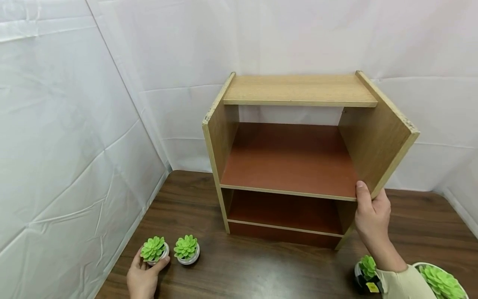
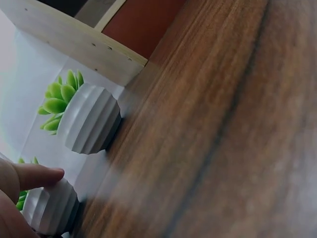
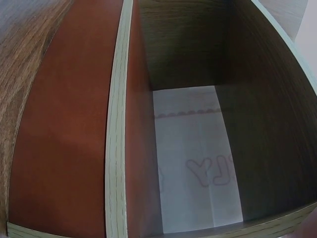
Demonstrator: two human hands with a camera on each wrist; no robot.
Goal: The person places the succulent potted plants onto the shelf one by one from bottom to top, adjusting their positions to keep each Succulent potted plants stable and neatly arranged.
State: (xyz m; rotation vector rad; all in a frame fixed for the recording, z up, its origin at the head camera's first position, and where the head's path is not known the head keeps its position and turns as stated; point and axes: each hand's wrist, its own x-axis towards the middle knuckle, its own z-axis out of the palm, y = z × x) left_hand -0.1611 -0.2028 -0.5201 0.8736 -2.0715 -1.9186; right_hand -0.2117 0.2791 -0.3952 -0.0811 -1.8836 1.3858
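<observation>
A wooden shelf unit (image 1: 291, 155) with reddish-brown shelves stands on the table, its open front towards me. My right hand (image 1: 373, 216) grips the front edge of its right side panel, thumb inside near the middle shelf. At the lower left, my left hand (image 1: 145, 274) holds a small potted succulent (image 1: 153, 250) between thumb and fingers; its ribbed white pot (image 2: 52, 208) shows under the thumb or finger in the left wrist view. A second potted succulent (image 1: 186, 249) stands just right of it, apart from the hand. The right wrist view looks into the lower compartment (image 3: 188, 54).
By the right forearm stand a small succulent in a dark pot (image 1: 367, 268) with a yellow mark and a larger succulent in a white pot (image 1: 442, 282). White fabric walls (image 1: 74, 124) enclose the dark wood table (image 1: 261, 274) at the left and back.
</observation>
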